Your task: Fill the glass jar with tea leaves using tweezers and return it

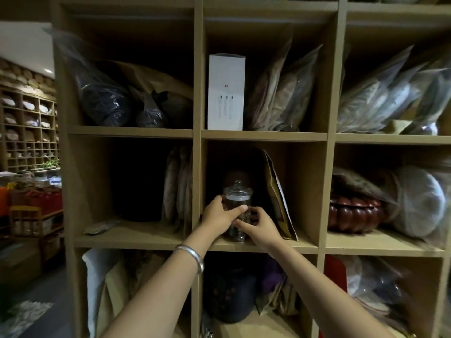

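Note:
A clear glass jar (237, 198) with a knobbed glass lid stands upright in the middle cubby of a wooden shelf unit (258, 246), dark tea leaves showing inside it. My left hand (218, 217), with a silver bangle on its wrist, wraps the jar's left side, thumb across the front. From the right, my right hand (260, 226) grips the jar's lower front. The jar's base rests on or just above the shelf board; I cannot tell which. No tweezers are visible.
A brown paper bag (280, 198) leans in the same cubby just right of the jar. A white box (225, 92) stands in the cubby above. Plastic bags of tea fill neighbouring cubbies, a dark pot (229, 296) sits below, and a red-brown carved container (355, 214) sits to the right.

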### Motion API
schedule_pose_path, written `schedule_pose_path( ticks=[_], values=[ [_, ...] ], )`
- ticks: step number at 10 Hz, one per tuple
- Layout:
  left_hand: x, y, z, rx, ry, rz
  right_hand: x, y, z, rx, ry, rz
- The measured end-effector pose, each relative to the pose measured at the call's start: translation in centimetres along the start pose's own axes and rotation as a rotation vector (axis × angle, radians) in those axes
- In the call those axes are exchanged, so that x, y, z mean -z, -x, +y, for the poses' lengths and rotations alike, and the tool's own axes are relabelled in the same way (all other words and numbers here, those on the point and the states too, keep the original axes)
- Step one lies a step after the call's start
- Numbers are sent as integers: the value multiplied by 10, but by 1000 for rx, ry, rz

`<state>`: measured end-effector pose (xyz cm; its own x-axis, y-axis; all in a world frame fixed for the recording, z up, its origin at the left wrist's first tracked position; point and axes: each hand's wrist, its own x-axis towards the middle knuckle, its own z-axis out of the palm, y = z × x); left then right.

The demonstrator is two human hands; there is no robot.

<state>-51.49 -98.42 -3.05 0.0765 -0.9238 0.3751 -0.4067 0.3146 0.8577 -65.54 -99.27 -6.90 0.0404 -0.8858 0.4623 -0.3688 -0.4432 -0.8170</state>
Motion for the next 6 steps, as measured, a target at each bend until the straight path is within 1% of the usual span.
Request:
schedule_pose_path(
  ticks=[1,2,3,4,6],
  values=[
    [2,5,-4,-5,-135,0,2,5,-4,-31,130,-8],
    [7,13,-8,-45,-304,-20,5,17,-11,-29,309,-23],
    [17,18,-10,-93,-428,-87,13,29,-21,-6,544,-34],
    [28,25,-7,-132,-531,-141,25,40,-36,22,708,-113],
    [48,67,23,-173,-698,-221,47,77,-71,153,910,-231]
  ],
)
